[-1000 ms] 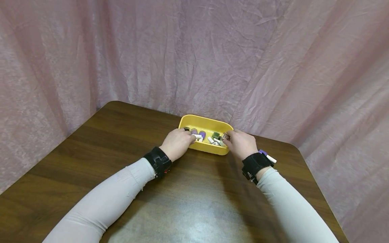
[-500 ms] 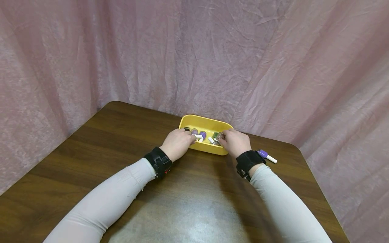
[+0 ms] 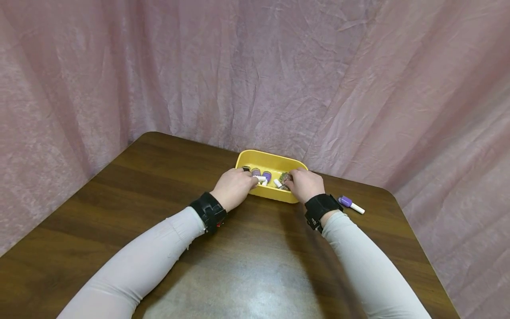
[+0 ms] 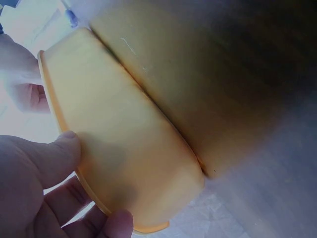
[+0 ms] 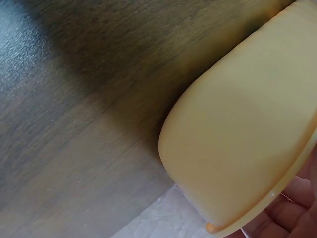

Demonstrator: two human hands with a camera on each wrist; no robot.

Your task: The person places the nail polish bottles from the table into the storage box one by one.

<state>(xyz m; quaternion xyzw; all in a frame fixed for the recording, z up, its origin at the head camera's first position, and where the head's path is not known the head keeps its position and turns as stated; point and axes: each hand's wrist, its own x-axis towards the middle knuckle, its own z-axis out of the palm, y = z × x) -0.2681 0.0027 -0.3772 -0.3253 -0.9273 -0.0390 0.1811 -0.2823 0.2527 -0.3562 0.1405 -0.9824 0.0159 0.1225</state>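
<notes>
At the far side of the table stands a yellow plastic bin (image 3: 275, 194) with several nail polish bottles in it. My left hand (image 3: 235, 188) grips its left end; in the left wrist view the thumb (image 4: 69, 146) and a fingertip lie against the outer wall at the rim. Beside that hand lie purple bottles (image 3: 267, 176) with white caps. My right hand (image 3: 306, 184) reaches over the right end and pinches a glittery nail polish bottle (image 3: 286, 178), partly hidden by the fingers. The bin wall hides that bottle in the right wrist view, where curled fingers (image 5: 287, 210) show behind the rim.
One purple nail polish bottle (image 3: 345, 201) with a white cap lies on the brown wooden table (image 3: 247, 248), right of the right wrist. A pink curtain (image 3: 271, 79) hangs close behind the table and the bin.
My right hand has moved left and farther into the bin with the glittery bottle, and the purple bottle on the table has come into fuller view. The left hand and bin stay put.
</notes>
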